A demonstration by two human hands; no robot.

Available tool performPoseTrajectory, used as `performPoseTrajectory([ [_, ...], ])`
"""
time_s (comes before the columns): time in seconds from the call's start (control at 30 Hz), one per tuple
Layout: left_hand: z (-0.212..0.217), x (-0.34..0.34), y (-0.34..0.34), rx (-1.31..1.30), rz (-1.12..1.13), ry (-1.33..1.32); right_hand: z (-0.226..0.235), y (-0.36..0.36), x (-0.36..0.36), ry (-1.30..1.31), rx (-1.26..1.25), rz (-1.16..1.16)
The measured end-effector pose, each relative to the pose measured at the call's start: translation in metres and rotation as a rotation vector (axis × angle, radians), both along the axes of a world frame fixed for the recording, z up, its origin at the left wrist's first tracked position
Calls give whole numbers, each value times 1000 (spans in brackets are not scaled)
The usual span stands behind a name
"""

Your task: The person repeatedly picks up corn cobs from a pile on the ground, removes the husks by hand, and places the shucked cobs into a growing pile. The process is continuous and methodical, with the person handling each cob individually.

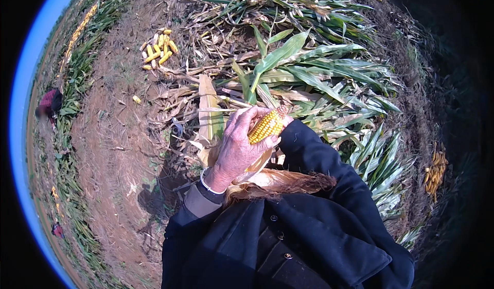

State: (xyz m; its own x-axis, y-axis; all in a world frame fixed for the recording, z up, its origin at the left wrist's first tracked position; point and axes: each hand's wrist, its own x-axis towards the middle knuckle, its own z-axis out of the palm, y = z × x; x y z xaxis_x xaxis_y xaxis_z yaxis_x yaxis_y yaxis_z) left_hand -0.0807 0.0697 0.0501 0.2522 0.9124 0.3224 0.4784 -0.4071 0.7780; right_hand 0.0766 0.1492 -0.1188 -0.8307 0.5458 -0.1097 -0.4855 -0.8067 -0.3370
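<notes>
Two hands (242, 145) around yellow corncob (266, 126)

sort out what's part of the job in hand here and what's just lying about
In hand:
- left hand
- yellow corn cob
- dry tan husk with brown silk

Lying about:
- pile of yellow cobs on bare soil
- second cob pile
- cut green maize stalks

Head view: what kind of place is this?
Most likely a maize field at harvest. Cut green stalks lie heaped on bare soil, husked yellow cobs sit piled, and the left hand grips a part-husked cob.
</notes>
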Motion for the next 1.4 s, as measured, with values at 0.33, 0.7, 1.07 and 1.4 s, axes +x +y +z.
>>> performPoseTrajectory([
  [0.33,-43,-11,24,-517,160,-5,-57,-55,-59,-1001,1383,-402],
  [0.7,-48,-132,-10,-475,448,-900,1,-60,-10,-992,1138,250],
  [1.07,-68,-80,-49,-745,181,-603,136,4,-56,-1025,881,-508],
  [1.4,54,-45,-16,-603,-1,-561,216,-5,-60,-291,301,-672],
])
